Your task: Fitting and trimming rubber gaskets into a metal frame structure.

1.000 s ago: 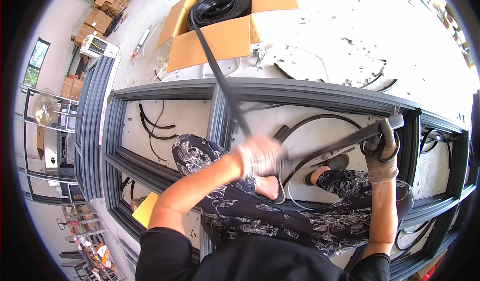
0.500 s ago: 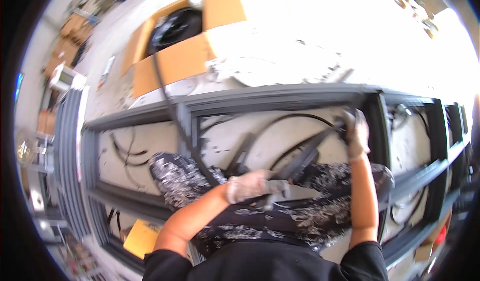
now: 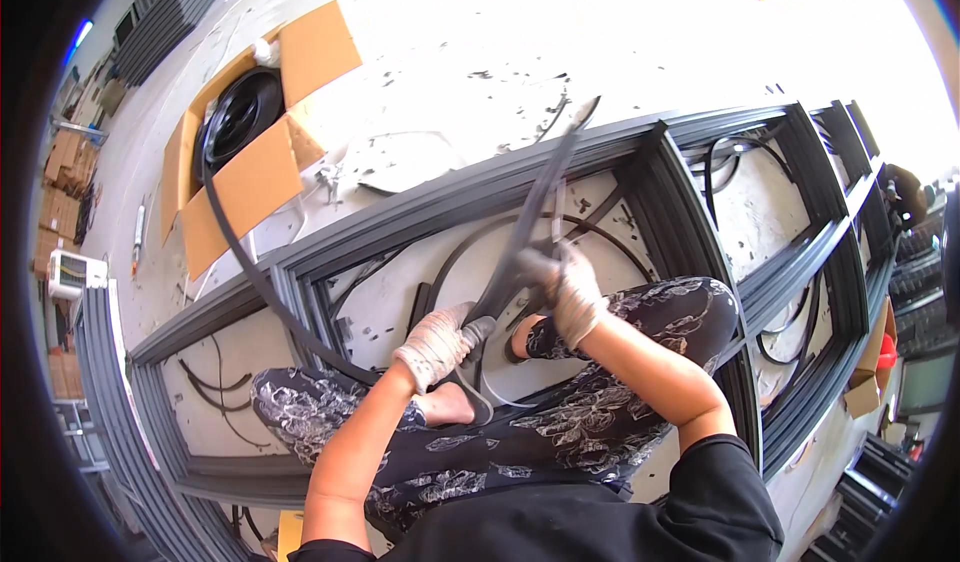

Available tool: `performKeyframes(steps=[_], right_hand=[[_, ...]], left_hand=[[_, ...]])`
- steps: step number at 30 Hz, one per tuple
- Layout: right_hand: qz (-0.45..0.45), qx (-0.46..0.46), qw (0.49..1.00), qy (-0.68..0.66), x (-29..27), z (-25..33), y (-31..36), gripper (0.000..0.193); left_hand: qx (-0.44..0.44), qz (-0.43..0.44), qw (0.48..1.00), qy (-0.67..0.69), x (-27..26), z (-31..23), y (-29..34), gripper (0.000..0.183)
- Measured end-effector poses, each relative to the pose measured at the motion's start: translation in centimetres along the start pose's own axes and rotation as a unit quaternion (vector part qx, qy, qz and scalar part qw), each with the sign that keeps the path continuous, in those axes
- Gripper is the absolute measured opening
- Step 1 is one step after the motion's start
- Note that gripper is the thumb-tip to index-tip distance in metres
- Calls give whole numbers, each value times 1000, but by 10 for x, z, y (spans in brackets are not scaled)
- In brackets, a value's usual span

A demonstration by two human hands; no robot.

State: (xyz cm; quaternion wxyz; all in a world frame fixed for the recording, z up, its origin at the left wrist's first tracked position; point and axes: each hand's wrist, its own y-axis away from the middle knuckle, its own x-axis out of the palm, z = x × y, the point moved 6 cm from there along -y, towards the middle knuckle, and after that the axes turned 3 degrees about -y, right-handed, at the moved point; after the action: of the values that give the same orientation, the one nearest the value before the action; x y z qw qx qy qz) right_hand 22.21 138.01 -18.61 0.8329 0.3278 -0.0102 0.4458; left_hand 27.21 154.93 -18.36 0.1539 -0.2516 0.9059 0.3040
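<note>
My left hand (image 3: 433,347), in a whitish work glove with grey fingertips, is closed around a black rubber strip (image 3: 508,230) above my lap. From that hand the strip slants up and away to the right, its far end over the frame's top rail. Partway along it, my right hand (image 3: 575,292), gloved the same way, has its fingers bent round the strip; they are blurred by motion. Below my left hand hangs a grey curved piece (image 3: 482,399), whose kind I cannot make out. Another black length (image 3: 243,260) runs from a coil (image 3: 243,114) down toward my left hand.
Dark grey metal frames (image 3: 450,200) lie stacked around my legs, with crossbars on both sides. An opened cardboard box (image 3: 248,194) holding the coil stands beyond them at the left. Loose black strips (image 3: 215,382) lie inside the frames, and dark scraps (image 3: 480,74) dot the pale floor.
My right hand has come inward from the right, nearer my left hand. The strip now points up and away instead of lying low between my hands. The view has turned, shifting the box left.
</note>
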Motion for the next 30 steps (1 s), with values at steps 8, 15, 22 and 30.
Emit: performKeyframes(steps=[8, 15, 22, 30], right_hand=[[-52, 0, 998, -37, -11, -5, -37, 24], [-144, -71, 976, -150, -50, 37, -133, 21], [-242, -102, 944, -198, -86, 21, -210, 15], [-318, 42, 909, -266, -126, -18, -286, 14]], left_hand=[[6, 42, 997, -67, 10, -12, -48, 38], [-160, 447, 850, 229, -42, 91, -6, 59], [-311, 409, 842, 164, -152, 128, 33, 59], [-340, 260, 734, -527, -294, 165, 48, 47]])
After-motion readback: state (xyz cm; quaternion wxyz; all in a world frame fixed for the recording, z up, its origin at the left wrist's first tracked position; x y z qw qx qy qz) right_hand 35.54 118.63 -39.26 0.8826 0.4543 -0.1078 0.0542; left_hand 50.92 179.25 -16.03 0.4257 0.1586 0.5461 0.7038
